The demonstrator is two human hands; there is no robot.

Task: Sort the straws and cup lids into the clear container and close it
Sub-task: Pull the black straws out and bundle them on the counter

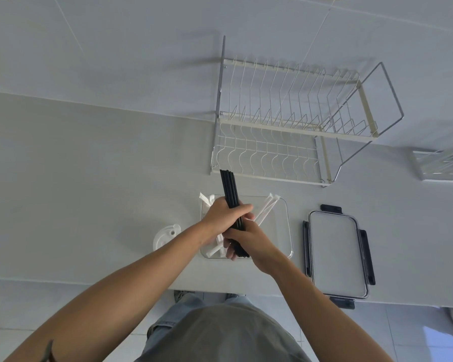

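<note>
Over the clear rectangular plastic container, left hand and right hand clamp fingers around a bundle of black straws — loosen unevenly and they could fan out, spilling onto the counter.

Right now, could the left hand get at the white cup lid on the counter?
Probably not yet: the left hand is wrapped around the black straws together with the right hand. The cup lid lies unobstructed just left of the container, so letting go should suffice.
</note>
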